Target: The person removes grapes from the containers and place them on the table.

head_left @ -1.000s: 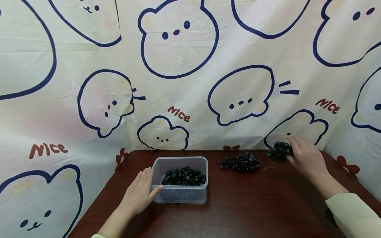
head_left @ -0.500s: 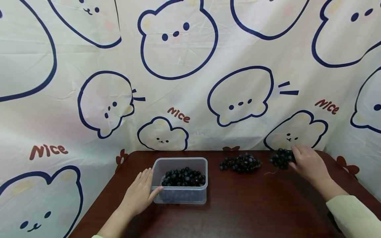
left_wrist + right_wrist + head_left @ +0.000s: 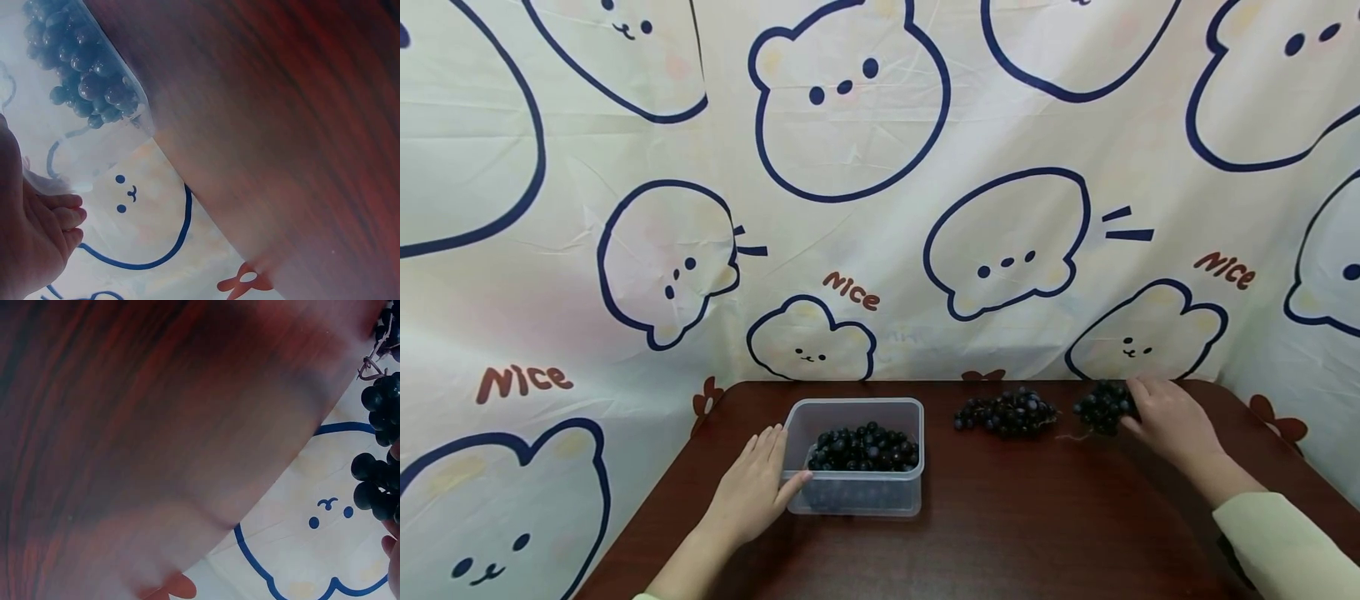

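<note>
In the head view, my left hand (image 3: pixel 752 483) rests at the left side of a clear plastic box (image 3: pixel 855 497), fingers extended along its wall and thumb at the front rim. Inside lie loose dark grapes (image 3: pixel 865 447), which also show through the plastic in the left wrist view. Over at the far right, my right hand (image 3: pixel 1176 421) holds a small bunch of grapes (image 3: pixel 1103 407) by its right side, close over the table. Part of that bunch (image 3: pixel 378 494) shows at the right edge of the right wrist view, with fingertips beside it.
Another bunch of grapes (image 3: pixel 1006 412) lies near the back edge of the dark brown table (image 3: pixel 1030 533), between the box and my right hand. A thin stem piece (image 3: pixel 1075 437) is beside it. Behind hangs a cream cloth (image 3: pixel 895 250) with cartoon outlines.
My right hand has come down and slightly nearer with the bunch, then shifted a little left. The left hand and the box have kept their places.
</note>
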`<state>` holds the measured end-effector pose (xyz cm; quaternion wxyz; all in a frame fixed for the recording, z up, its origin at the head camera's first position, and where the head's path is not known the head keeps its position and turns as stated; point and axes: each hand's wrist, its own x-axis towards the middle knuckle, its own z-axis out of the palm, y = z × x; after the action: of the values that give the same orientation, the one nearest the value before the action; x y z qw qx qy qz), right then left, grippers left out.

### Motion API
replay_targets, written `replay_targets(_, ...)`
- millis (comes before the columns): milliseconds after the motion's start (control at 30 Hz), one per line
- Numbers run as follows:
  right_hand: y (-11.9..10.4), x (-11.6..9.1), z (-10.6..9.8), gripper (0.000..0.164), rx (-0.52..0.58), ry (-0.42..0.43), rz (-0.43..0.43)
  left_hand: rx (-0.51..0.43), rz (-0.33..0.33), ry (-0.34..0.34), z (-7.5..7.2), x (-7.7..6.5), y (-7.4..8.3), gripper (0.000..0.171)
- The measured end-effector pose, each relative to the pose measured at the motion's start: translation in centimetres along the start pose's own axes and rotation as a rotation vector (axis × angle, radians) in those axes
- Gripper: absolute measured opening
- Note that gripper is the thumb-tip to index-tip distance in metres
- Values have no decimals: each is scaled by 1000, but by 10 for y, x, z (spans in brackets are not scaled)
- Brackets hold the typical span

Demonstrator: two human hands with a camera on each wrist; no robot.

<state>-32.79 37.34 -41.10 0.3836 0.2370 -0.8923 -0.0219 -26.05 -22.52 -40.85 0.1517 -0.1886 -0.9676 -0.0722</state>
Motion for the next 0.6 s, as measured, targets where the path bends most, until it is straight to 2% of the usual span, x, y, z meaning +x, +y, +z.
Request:
replay_targets(267,-1,-4,3,54,-22,-61,4,8,0,-1,0,1,0,80)
replay_targets(500,-5,-6,5,41,17,-255,164,14,-2,1,-1,0,1,79)
replay_targets(600,-5,-8,7,38,40,-311,210,14,-1,3,-1,0,1,79)
